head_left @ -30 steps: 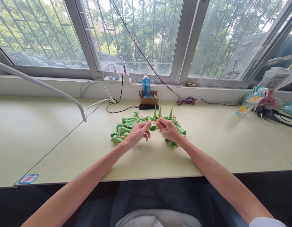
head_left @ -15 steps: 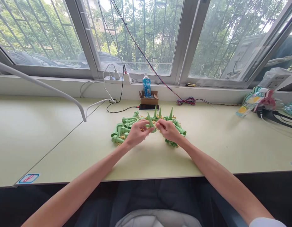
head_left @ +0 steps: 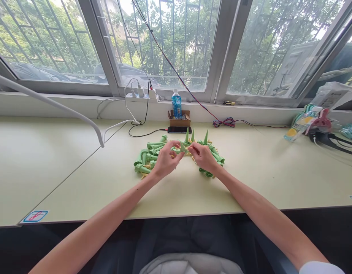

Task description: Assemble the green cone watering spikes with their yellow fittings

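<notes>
My left hand (head_left: pixel 168 160) grips a green plastic watering spike (head_left: pixel 183 147) between thumb and fingers. The spike's cone leans toward me more than it stands upright, and its lower end is partly hidden. Close against its right side is my right hand (head_left: pixel 203 156), fingertips pinched together; whatever they hold is too small to make out. Several more green spikes lie in a heap (head_left: pixel 141 160) on the left, with small yellow pieces (head_left: pixel 144 175) among them. Behind and right of my hands, a few cones stand point up (head_left: pixel 206 137), and others lie on their sides (head_left: pixel 217 155).
A phone (head_left: pixel 179 129) on a cable lies behind the heap, before a small cardboard box (head_left: pixel 179 121) and a blue bottle (head_left: pixel 176 104). A white curved tube (head_left: pixel 64 104) reaches over the left table. Coiled wires (head_left: pixel 224 121) and another bottle (head_left: pixel 303 123) are toward the right.
The spike in my left hand has tipped from nearly upright to pointing more toward me. My left fingers have shifted on it. The right hand has hardly moved.
</notes>
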A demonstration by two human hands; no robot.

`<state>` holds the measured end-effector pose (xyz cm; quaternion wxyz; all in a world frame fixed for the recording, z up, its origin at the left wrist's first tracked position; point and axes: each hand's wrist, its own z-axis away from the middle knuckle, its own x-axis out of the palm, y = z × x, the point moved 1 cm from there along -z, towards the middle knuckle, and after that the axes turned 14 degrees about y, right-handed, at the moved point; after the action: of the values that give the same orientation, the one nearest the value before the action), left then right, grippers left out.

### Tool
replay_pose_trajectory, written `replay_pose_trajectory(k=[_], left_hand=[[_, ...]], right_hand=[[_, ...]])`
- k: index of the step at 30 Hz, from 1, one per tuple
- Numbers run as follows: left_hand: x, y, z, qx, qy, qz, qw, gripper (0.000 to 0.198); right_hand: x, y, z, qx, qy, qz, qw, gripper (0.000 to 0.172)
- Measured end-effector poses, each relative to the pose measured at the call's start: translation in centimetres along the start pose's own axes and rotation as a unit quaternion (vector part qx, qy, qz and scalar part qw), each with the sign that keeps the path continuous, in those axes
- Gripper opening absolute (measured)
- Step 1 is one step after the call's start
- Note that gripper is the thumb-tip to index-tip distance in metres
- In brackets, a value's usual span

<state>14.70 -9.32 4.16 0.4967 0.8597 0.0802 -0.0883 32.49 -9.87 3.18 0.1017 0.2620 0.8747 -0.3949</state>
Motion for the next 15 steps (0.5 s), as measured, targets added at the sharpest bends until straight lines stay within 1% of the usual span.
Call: replay_pose_trajectory(k=[2, 3, 5, 8, 11, 15], left_hand=[[0.05, 0.01, -0.09, -0.057, 0.000, 0.047, 0.997, 0.035], [0.09, 0.02, -0.14, -0.090, -0.011, 0.073, 0.993, 0.036], [0.21, 0.02, -0.21, -0.164, -0.054, 0.122, 0.978, 0.044], [0.37, -0.04, -0.24, -0.257, -0.116, 0.165, 0.945, 0.059], [0.40, -0.16, -0.25, -0.299, -0.141, 0.176, 0.927, 0.061], [0.25, -0.25, -0.24, -0.311, -0.157, 0.172, 0.921, 0.055]], right_hand=[[-0.13, 0.07, -0.05, 0.001, 0.017, 0.005, 1.000, 0.029], [-0.20, 0.09, -0.08, 0.001, 0.023, 0.005, 1.000, 0.029], [-0.32, 0.13, -0.11, -0.004, 0.029, 0.005, 1.000, 0.030], [-0.36, 0.12, -0.11, -0.021, 0.015, -0.003, 1.000, 0.030], [-0.31, 0.15, -0.06, -0.041, -0.001, -0.014, 0.999, 0.029], [-0.28, 0.25, -0.02, -0.047, -0.006, -0.016, 0.999, 0.029]])
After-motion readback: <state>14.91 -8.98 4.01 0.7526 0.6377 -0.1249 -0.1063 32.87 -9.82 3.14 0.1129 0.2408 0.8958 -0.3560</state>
